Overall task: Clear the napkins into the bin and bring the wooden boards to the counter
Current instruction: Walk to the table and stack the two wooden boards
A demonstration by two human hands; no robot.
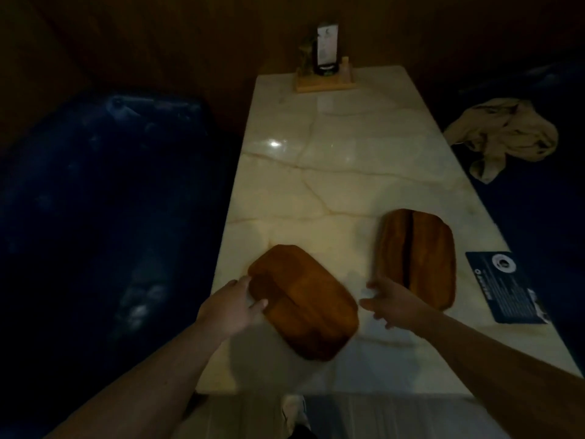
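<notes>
Two wooden boards lie on a pale marble table (pixel 316 185). The nearer board (pixel 304 302) sits at an angle near the table's left edge, and my left hand (pixel 231 305) grips its left side, thumb on top. The second board (pixel 418 258) lies further right, lengthwise. My right hand (pixel 392 299) hovers between the two boards with its fingers spread, just in front of the second board's near corner, holding nothing. No napkin shows on the table.
A dark blue card (pixel 506 286) lies at the table's right edge. A wooden holder with a menu stand (pixel 326 71) sits at the far end. Dark blue seats flank the table; a crumpled beige cloth (pixel 506 134) lies on the right seat.
</notes>
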